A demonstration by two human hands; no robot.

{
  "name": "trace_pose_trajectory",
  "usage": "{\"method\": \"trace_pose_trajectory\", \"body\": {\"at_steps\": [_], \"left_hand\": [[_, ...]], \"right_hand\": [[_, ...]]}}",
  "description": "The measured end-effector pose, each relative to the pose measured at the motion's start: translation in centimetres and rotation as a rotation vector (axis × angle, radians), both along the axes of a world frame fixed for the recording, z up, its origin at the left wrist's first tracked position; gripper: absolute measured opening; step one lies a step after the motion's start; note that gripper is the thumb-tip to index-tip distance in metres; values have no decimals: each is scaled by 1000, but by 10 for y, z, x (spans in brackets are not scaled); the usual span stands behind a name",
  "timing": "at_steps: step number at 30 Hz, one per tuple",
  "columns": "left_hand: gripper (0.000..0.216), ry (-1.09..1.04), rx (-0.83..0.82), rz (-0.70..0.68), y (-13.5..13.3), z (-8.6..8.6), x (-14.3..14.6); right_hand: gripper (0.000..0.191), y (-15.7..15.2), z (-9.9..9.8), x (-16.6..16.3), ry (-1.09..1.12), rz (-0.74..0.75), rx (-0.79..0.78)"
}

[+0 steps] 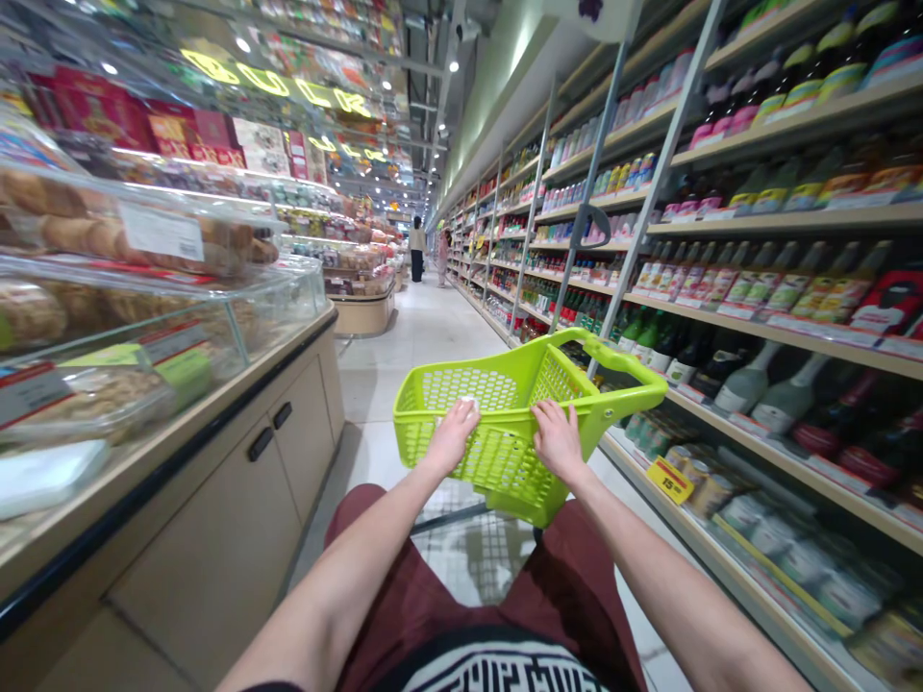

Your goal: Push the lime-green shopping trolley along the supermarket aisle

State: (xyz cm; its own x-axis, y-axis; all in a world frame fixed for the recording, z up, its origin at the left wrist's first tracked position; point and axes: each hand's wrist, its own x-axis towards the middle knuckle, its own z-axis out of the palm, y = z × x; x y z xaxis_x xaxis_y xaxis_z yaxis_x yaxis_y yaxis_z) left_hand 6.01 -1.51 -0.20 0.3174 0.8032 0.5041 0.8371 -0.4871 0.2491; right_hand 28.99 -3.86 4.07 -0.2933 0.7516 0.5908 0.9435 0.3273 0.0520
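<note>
A lime-green plastic shopping cart with a perforated basket stands sideways right in front of my knees. Its handle points to the right, toward the shelves. My left hand is closed over the near rim of the basket, left of the middle. A small white bit shows at its fingertips, too small to name. Farther right on the same rim, my right hand grips with its fingers over the edge. The basket floor is mostly hidden behind the near wall.
On the left runs a counter with packed baked goods behind clear panels. Tall shelves of bottles and cans line the right. A tiled aisle stretches ahead, where a person stands far off.
</note>
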Motion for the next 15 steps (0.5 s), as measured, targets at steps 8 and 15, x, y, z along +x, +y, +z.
{"method": "trace_pose_trajectory", "body": {"at_steps": [8, 15], "left_hand": [[63, 62, -20, -100, -26, -32, -51], [59, -126, -199, 38, -36, -85, -67]], "right_hand": [[48, 5, -7, 8, -2, -5, 6], [48, 11, -11, 5, -22, -29, 6]]}}
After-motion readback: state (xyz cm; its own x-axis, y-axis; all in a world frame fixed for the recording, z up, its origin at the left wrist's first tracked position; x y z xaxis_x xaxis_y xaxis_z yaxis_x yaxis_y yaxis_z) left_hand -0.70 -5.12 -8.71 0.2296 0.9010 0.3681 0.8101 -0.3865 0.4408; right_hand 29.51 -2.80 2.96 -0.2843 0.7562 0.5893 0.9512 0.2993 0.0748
